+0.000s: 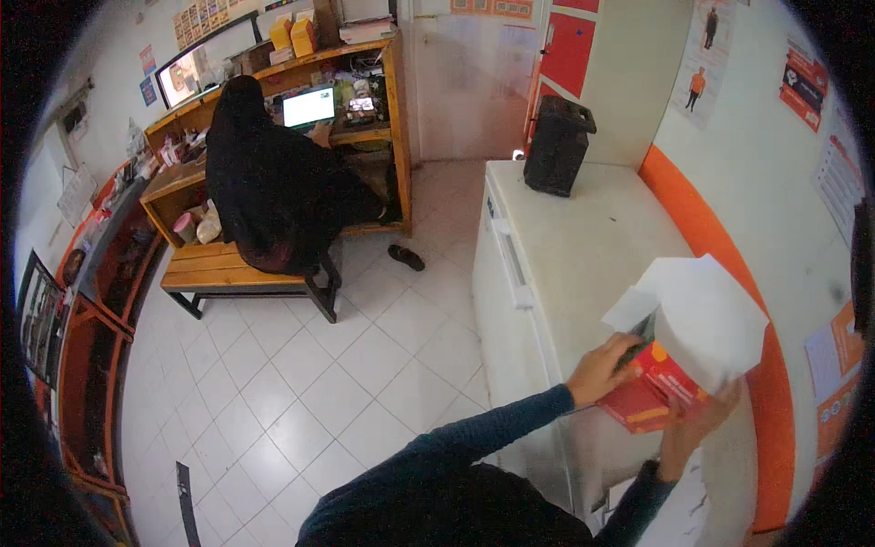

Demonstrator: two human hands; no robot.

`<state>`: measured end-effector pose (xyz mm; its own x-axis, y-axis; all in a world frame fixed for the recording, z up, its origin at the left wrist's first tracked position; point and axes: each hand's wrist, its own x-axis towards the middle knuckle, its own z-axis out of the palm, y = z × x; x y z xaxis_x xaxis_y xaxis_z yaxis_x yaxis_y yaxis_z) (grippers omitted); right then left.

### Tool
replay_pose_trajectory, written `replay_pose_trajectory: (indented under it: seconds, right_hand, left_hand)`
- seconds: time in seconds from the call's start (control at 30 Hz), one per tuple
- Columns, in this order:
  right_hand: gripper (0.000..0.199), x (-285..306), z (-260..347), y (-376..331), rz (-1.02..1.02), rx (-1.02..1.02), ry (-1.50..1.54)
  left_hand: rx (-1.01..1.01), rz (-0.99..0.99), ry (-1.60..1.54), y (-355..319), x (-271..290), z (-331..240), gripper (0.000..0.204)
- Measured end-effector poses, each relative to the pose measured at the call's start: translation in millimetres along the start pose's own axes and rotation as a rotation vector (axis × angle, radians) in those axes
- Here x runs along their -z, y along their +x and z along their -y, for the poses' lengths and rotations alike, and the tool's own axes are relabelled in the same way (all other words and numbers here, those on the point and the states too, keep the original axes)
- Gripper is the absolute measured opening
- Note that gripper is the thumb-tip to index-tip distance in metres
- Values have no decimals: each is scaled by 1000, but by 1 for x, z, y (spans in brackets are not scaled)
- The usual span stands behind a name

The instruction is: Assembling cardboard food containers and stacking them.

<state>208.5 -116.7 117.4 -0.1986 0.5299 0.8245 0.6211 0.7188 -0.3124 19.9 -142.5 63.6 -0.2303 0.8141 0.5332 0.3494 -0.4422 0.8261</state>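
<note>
Booklet: red and orange booklet [654, 394] on the white table [583, 246], long axis running 10 to 4 o'clock
Left hand [600, 368]: fingers closed on its 10 o'clock end, nearer
Right hand [697, 421]: fingers under its 4 o'clock edge, grip unclear
Paper: white sheet [706, 319] at 12 o'clock, overlapping

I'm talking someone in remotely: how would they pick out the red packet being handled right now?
Start at the big white chest cabinet along the orange-striped wall on the right. At its near end, the left hand and right hand hold a flat red packet with orange patches. It lies under a white paper sheet, the only red thing on that top; the black box stands far off.
</note>
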Motion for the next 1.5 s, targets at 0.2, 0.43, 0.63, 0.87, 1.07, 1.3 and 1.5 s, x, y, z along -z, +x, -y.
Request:
replay_pose_trajectory:
  seconds: [0.2, 0.43, 0.63, 0.87, 1.07, 1.3, 1.5]
  right_hand:
    - [48, -25, 36, 67, 818, 452, -177]
    - [37, -28, 39, 79, 925, 327, -43]
    - [40, -27, 42, 62, 720, 367, -90]
    - [41, -35, 36, 54, 670, 340, -141]
    - [35, -35, 40, 52, 627, 263, -91]
    - [34, -43, 47, 43, 507, 305, -186]
    - [25, -40, 42, 59, 760, 262, -35]
  left_hand:
    - [-40, 129, 92, 4, 10, 9, 37]
    - [-139, 211, 47, 13, 20, 21, 35]
    - [-200, 155, -49, 19, 10, 29, 32]
    - [-232, 212, 99, 24, 18, 30, 29]
    - [-224, 285, 78, 30, 23, 27, 30]
    - [-209, 236, -134, 32, 17, 39, 28]
    - [-146, 288, -206, 36, 15, 45, 27]
